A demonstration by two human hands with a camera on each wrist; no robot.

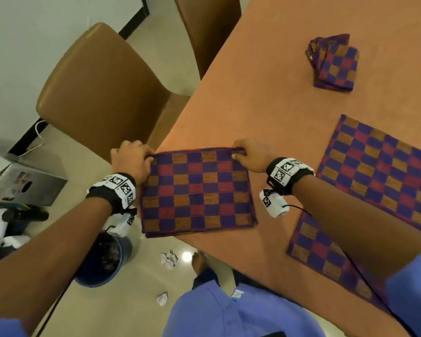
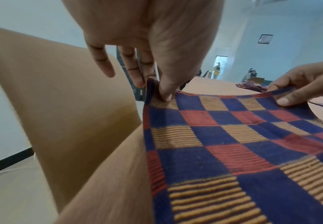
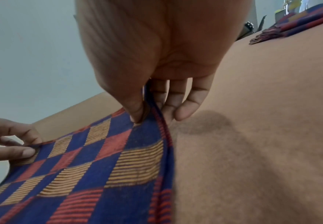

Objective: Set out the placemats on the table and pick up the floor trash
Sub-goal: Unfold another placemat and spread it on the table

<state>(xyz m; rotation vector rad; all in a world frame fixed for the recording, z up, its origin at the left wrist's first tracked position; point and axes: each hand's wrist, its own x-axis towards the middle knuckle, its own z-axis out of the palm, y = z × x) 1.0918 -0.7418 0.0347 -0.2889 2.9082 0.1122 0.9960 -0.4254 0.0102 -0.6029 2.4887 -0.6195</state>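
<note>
A checkered blue, red and orange placemat [image 1: 197, 190] lies folded at the near left corner of the brown table [image 1: 265, 105]. My left hand [image 1: 131, 158] pinches its far left corner between thumb and fingers [image 2: 162, 91]. My right hand [image 1: 250, 154] pinches the far right corner [image 3: 137, 115]. Two placemats lie flat to the right, one [image 1: 384, 173] beyond my right forearm, the other [image 1: 326, 259] partly under it. A folded stack of placemats [image 1: 333, 62] sits farther back. Crumpled white paper [image 1: 169, 259] and a second scrap [image 1: 162, 299] lie on the floor by my foot.
Two brown chairs [image 1: 102, 88] [image 1: 209, 27] stand along the table's left side. A dark blue bin [image 1: 102, 261] with dark contents stands on the floor under my left arm. Boxes and clutter [image 1: 22, 186] sit at the far left.
</note>
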